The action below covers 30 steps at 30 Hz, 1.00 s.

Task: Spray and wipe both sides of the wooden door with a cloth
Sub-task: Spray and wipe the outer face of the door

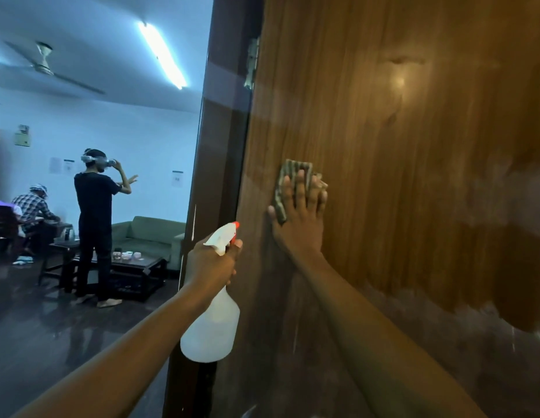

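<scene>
The wooden door (413,146) fills the right half of the view, its surface glossy and streaked lower down. My right hand (299,218) lies flat with straight fingers, pressing a striped grey-green cloth (288,176) against the door near its hinge edge. My left hand (213,260) grips the neck of a white spray bottle (213,324) with an orange nozzle tip, held just left of the door beside the frame.
A dark door frame (220,164) and a metal hinge (251,64) stand left of the door. Beyond the opening is a room with a standing person (95,224), a seated person (33,206), a green sofa (151,233) and a low dark table (133,267).
</scene>
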### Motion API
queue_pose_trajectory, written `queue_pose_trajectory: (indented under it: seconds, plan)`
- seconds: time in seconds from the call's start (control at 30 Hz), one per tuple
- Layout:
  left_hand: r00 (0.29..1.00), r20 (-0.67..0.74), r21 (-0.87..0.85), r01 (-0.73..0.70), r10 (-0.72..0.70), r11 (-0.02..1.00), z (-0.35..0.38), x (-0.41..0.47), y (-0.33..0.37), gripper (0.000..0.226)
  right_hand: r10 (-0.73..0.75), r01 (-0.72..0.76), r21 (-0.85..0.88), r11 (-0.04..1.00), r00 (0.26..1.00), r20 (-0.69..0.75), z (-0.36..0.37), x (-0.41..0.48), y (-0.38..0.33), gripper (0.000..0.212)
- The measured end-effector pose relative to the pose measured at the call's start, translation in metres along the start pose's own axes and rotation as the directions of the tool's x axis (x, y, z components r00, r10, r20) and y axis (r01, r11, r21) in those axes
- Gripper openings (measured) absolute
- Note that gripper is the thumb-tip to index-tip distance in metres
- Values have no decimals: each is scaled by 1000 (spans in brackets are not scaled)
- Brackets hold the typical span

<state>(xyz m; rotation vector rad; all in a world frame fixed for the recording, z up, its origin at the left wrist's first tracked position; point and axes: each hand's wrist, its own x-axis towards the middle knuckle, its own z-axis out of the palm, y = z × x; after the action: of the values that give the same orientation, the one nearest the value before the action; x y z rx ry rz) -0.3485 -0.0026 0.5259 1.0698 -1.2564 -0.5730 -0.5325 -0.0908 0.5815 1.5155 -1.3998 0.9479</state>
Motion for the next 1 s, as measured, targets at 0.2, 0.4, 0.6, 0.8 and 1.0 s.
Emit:
queue_pose_trajectory:
  seconds: [0.2, 0.4, 0.6, 0.8, 1.0]
  plan:
    - [999, 36, -50, -38, 39, 998, -26, -6, -5, 28, -340, 341, -107, 934, 940, 32, 28, -70, -1, 68]
    - [999, 41, -72, -20, 23, 997, -39, 2, -10, 19, 12, -13, -14, 1000, 997, -81, 8, -15, -15, 68]
    - [999, 23, -72, -25, 27, 997, -43, 11, -10, 17, -96, 96, -2, 995, 990, -101, 5, 48, -67, 66]
    - [998, 41, -62, -43, 46, 997, -40, 2, -18, 25, -522, 524, -89, 847, 852, 44, 42, -89, -52, 63]
    - [998, 55, -107, -19, 25, 994, -38, -8, -25, 16, -216, 216, -80, 973, 976, 4, 35, -91, -16, 71]
